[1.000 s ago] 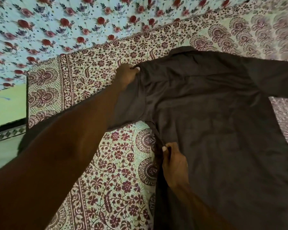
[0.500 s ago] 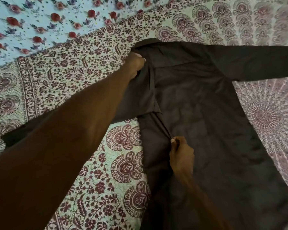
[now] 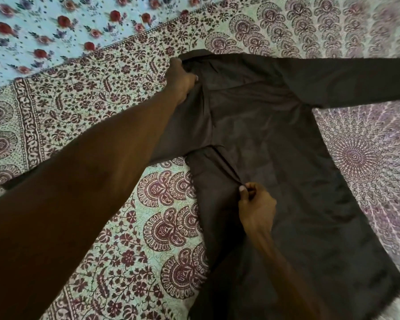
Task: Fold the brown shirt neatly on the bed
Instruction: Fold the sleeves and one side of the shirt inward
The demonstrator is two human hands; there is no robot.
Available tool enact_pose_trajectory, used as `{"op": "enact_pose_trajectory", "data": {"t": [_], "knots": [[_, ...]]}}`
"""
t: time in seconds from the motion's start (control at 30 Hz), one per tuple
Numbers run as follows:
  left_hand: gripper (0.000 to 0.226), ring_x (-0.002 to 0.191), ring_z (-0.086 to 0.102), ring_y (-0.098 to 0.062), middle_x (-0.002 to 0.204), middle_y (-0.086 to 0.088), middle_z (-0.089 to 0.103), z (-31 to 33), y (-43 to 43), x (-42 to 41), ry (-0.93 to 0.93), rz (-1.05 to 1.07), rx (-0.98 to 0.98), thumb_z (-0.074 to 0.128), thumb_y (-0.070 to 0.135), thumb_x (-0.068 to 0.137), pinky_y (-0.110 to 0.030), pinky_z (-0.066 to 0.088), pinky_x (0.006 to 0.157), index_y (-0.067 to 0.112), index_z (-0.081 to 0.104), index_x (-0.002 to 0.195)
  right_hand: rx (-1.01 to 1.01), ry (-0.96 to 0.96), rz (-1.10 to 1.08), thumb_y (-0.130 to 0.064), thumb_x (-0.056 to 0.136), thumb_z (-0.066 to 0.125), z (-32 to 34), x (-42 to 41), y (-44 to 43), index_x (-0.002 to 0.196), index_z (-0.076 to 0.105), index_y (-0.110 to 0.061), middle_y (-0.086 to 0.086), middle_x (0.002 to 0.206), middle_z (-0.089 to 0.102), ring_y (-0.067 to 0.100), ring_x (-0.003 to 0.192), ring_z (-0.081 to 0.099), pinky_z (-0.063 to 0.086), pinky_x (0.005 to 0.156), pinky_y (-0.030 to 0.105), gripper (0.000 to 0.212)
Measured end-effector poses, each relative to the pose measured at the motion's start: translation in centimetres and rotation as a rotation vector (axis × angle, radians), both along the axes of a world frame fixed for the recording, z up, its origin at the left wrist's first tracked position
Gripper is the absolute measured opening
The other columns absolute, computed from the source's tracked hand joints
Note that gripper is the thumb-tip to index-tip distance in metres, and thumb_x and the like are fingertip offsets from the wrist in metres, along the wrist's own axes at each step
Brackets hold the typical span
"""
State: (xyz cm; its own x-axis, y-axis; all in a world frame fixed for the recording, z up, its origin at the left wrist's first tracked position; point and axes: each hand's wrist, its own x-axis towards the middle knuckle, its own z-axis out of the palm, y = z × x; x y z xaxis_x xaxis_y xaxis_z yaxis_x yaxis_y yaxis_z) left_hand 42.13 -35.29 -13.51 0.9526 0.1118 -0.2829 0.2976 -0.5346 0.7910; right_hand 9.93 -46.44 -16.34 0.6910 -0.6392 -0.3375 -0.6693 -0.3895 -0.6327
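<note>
The brown shirt (image 3: 275,162) lies spread on the bed, over a pale bedspread (image 3: 116,227) printed with maroon paisley and vines. Beyond its border lies a light blue sheet (image 3: 56,26) with red flowers. The left hand (image 3: 180,82) grips the shoulder; the right hand (image 3: 255,206) pinches the side seam.

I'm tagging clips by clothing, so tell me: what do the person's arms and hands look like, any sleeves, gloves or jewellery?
Both are bare. The left hand and left forearm show no sleeve, glove, watch or ring; the same goes for the right hand and right forearm. The nails that show look short. Anything worn higher up is out of frame.
</note>
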Motion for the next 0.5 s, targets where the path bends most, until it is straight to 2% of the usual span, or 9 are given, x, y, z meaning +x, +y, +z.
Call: {"op": "enact_pose_trajectory", "data": {"t": [0.1, 0.17, 0.27, 0.33, 0.43, 0.5], "knots": [[0.078, 0.130, 0.044, -0.026, 0.145, -0.011, 0.041, -0.2, -0.8, 0.2, 0.131, -0.138, -0.101, 0.063, 0.020, 0.091, -0.031, 0.042, 0.105, 0.015, 0.015, 0.152, -0.040, 0.058, 0.021, -0.030, 0.096, 0.055, -0.1, 0.6, -0.9, 0.106, 0.066, -0.014, 0.009, 0.095, 0.071, 0.029, 0.091, 0.067, 0.047, 0.074, 0.030, 0.021], [0.077, 0.133, 0.042, -0.029, 0.149, -0.014, 0.039, -0.8, -1.1, -0.6, 0.086, -0.279, -0.010, 0.058, 0.024, 0.094, -0.033, 0.036, 0.111, 0.014, 0.009, 0.153, -0.070, 0.090, 0.039, -0.032, 0.098, 0.052, -0.2, 0.9, -1.3, 0.107, 0.065, -0.014, 0.011, 0.098, 0.071, 0.032, 0.095, 0.066, 0.048, 0.077, 0.032, 0.024], [0.075, 0.133, 0.043, -0.036, 0.147, -0.016, 0.041, -2.8, -1.1, -3.0, -0.111, -0.386, 0.252, 0.060, 0.032, 0.089, -0.048, 0.034, 0.112, 0.019, 0.017, 0.150, -0.100, 0.114, 0.061, -0.030, 0.100, 0.046, -0.2, 0.4, -1.6, 0.107, 0.062, -0.015, 0.013, 0.099, 0.070, 0.034, 0.095, 0.065, 0.047, 0.078, 0.034, 0.024], [0.077, 0.130, 0.045, -0.038, 0.144, -0.016, 0.045, -3.6, -0.9, -4.2, -0.097, -0.382, 0.352, 0.062, 0.036, 0.086, -0.054, 0.034, 0.109, 0.022, 0.018, 0.148, -0.094, 0.126, 0.045, -0.029, 0.101, 0.044, 0.1, 0.2, -1.5, 0.112, 0.061, -0.016, 0.014, 0.102, 0.068, 0.034, 0.097, 0.063, 0.045, 0.077, 0.033, 0.025], [0.070, 0.120, 0.054, -0.035, 0.131, -0.015, 0.057, -3.4, -0.8, -4.0, -0.092, -0.338, 0.325, 0.065, 0.027, 0.085, -0.050, 0.041, 0.104, 0.020, 0.028, 0.144, -0.084, 0.111, 0.019, -0.027, 0.100, 0.045, 0.4, 0.3, -1.5, 0.115, 0.062, -0.016, 0.016, 0.105, 0.068, 0.036, 0.099, 0.063, 0.048, 0.082, 0.037, 0.025], [0.062, 0.113, 0.058, -0.031, 0.123, -0.013, 0.060, -2.7, -1.2, -3.1, -0.146, -0.229, 0.221, 0.066, 0.020, 0.083, -0.037, 0.046, 0.098, 0.016, 0.037, 0.138, -0.092, 0.117, 0.024, -0.027, 0.099, 0.046, 0.5, 0.1, -1.5, 0.113, 0.063, -0.016, 0.017, 0.105, 0.069, 0.036, 0.099, 0.063, 0.048, 0.083, 0.037, 0.024]]}}
